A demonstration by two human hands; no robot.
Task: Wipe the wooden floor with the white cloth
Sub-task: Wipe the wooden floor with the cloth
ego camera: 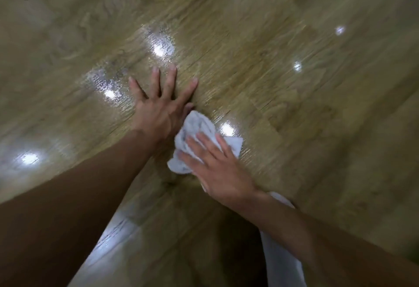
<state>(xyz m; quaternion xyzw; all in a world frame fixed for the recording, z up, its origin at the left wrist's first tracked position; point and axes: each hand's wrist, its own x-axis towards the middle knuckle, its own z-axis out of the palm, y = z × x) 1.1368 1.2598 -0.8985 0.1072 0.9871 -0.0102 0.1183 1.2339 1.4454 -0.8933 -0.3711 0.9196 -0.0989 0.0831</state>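
An indoor room, though which kind cannot be told: nothing but floor fills the view. The wooden floor (260, 64) is laid in long planks of olive-brown grain, with thin dark seams between the boards, and its finish is glossy enough to mirror a scatter of small round ceiling lights (159, 49) as bright white spots. That pattern of several spot lamps overhead and the smooth laminate-like boards point to a finished interior such as a home or an office. No furniture or wall shows around the floor.
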